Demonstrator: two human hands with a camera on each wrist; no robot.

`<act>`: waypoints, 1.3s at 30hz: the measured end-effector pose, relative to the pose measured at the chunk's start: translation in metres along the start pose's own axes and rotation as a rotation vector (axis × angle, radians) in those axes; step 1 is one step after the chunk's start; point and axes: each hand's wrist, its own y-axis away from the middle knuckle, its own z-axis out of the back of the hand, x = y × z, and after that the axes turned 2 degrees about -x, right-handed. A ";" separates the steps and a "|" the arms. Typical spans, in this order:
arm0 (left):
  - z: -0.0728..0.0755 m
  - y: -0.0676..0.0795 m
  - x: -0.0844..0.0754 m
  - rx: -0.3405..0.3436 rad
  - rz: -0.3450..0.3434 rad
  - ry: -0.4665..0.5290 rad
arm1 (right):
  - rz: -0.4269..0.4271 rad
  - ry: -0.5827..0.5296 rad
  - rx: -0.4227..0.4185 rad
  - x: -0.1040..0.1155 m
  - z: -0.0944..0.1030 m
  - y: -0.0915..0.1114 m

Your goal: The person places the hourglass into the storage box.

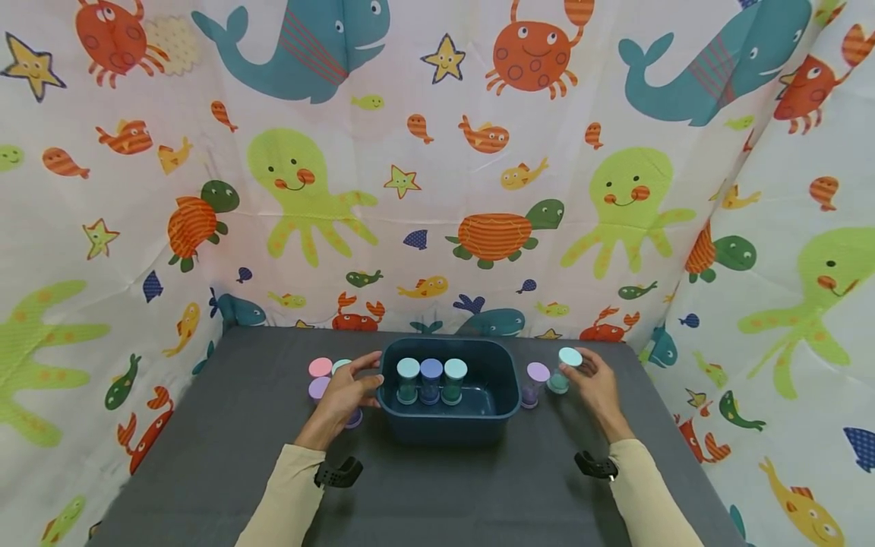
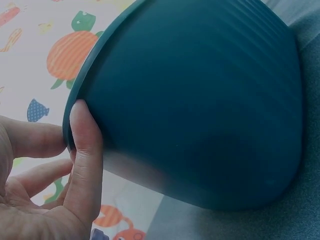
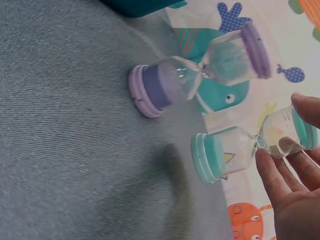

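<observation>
My left hand pinches the left rim of a dark teal plastic bin, with the thumb against one side of its wall and fingers on the other. Inside the bin stand three hourglasses: a mint one, a blue one and a second mint one. To the right of the bin, my right hand holds a mint-capped hourglass by its upper part, thumb and fingers around the upper bulb. Its sand lies mostly at the base. A purple hourglass stands between it and the bin.
Left of the bin, partly behind my left hand, are several more hourglasses, among them a pink-capped one and a purple-capped one. A grey cloth covers the table. A sea-animal curtain closes off the back and sides.
</observation>
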 end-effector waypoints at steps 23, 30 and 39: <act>0.000 0.000 0.001 0.002 -0.003 -0.023 | 0.054 0.058 0.010 0.052 0.025 0.012; 0.001 0.001 0.000 -0.008 0.005 -0.015 | 0.110 0.054 0.022 0.074 0.025 0.018; 0.001 0.001 0.000 0.005 0.006 -0.009 | 0.139 0.030 0.033 0.095 0.019 0.028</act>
